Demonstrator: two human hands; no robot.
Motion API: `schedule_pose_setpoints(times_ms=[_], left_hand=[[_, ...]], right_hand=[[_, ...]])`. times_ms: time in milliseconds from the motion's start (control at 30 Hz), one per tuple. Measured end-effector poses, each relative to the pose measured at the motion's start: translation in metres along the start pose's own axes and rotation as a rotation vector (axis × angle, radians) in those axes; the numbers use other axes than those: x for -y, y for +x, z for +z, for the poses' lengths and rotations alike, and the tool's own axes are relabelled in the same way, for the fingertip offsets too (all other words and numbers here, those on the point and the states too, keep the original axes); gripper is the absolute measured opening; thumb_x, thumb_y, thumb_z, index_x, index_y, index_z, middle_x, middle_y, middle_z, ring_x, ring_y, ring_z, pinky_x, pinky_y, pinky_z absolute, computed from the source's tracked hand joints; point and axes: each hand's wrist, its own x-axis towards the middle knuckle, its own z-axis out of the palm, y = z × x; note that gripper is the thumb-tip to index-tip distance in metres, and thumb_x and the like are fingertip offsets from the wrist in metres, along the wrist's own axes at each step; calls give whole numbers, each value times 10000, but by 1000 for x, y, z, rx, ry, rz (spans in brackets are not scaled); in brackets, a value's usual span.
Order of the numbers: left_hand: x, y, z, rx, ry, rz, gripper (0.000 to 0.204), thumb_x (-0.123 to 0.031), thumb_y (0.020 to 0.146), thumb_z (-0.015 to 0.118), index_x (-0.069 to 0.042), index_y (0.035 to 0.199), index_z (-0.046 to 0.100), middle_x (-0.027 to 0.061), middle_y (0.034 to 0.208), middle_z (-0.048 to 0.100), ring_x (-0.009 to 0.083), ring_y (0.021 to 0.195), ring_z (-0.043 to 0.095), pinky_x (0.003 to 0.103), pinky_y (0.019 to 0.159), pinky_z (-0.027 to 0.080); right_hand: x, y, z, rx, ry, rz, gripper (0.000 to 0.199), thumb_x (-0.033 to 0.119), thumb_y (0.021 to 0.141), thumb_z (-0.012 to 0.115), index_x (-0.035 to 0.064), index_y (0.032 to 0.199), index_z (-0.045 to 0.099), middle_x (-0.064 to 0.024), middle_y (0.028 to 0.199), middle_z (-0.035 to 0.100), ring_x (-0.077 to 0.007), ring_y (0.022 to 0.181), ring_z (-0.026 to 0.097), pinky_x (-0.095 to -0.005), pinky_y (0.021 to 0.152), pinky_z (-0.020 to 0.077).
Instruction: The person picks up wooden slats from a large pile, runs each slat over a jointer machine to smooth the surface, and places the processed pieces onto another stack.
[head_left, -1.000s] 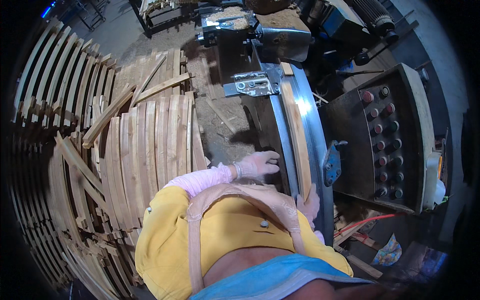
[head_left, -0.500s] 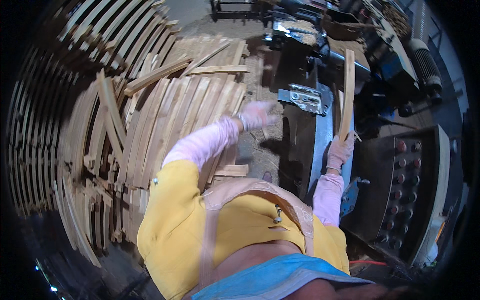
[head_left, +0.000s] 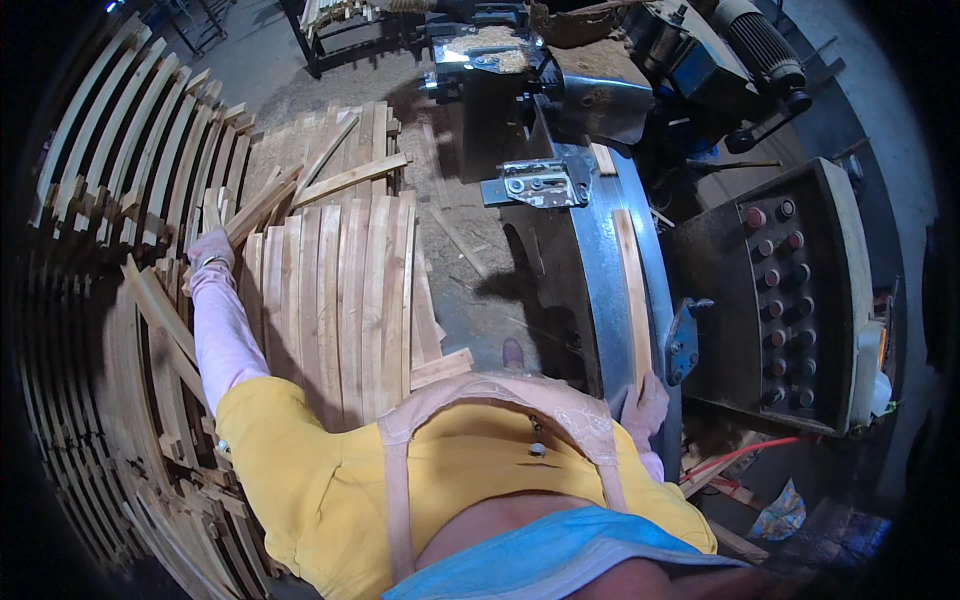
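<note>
My left hand point(head_left: 212, 250), in a light glove, reaches out over the stacked wood at the left. Its fingers are closed at the near end of a loose wooden strip point(head_left: 262, 212) lying slantwise on the pile. My right hand point(head_left: 648, 405), gloved too, is low beside my body at the metal machine table point(head_left: 595, 290). It grips the near end of a long wooden strip point(head_left: 630, 290), which lies lengthwise on that table. Farther along the table shows a short piece of wood point(head_left: 603, 160). A metal guide block point(head_left: 540, 184) sits at the table's left edge.
A stack of wooden boards point(head_left: 345, 300) fills the left side, with racked curved strips point(head_left: 110, 130) beyond. At the right stands a control box point(head_left: 780, 300) with several buttons. A blue metal bracket point(head_left: 683, 342) and a motor point(head_left: 762, 45) flank the table. Sawdust and offcuts litter the floor.
My left hand has swung left from beside the machine to the wood pile. My right hand has drawn back toward my body, and its strip now lies on the table. The view has shifted.
</note>
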Motion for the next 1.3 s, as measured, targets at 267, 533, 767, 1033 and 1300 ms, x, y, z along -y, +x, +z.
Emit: schedule_pose_setpoints(times_ms=[267,533,767,1033,1300], left_hand=[[7,-126,-90,-148,-672,33,669,-404,833,751,-76,1377,543,261,1156,717,407,1100,700,490,940,537],[-204,-243,-169,85,-2064,596,372,-233,858,766,-56,1160,638,56,960,693,152,747,656,339,663,583],[-378,-395,-160,900,-1694,1127,760,-500,881,722,13,1403,518,240,1246,662,296,1165,660,395,984,523],[-349,-412,-70,363,-994,1079,760,-466,870,715,-46,1473,523,239,1393,610,369,1293,594,430,1122,450],[-301,-382,-36,-62,-729,747,708,-467,838,746,-132,1431,549,137,1496,513,334,1447,405,463,1200,321]], right_hand=[[95,188,40,-207,54,-218,197,324,904,676,139,971,662,-152,820,661,-382,768,630,-523,690,475],[151,276,85,-46,689,-140,468,316,890,707,53,1275,670,-228,1089,717,-391,1030,671,-465,908,521],[220,128,-17,215,780,-222,817,113,826,781,-1,1543,406,-266,1417,561,-375,1348,535,-431,1141,424],[13,-38,-39,271,98,193,717,284,789,809,31,1409,551,-241,1094,695,-445,996,654,-530,856,523],[70,152,65,-583,74,-109,485,319,858,762,107,1281,657,-144,1031,699,-389,989,653,-531,858,507]])
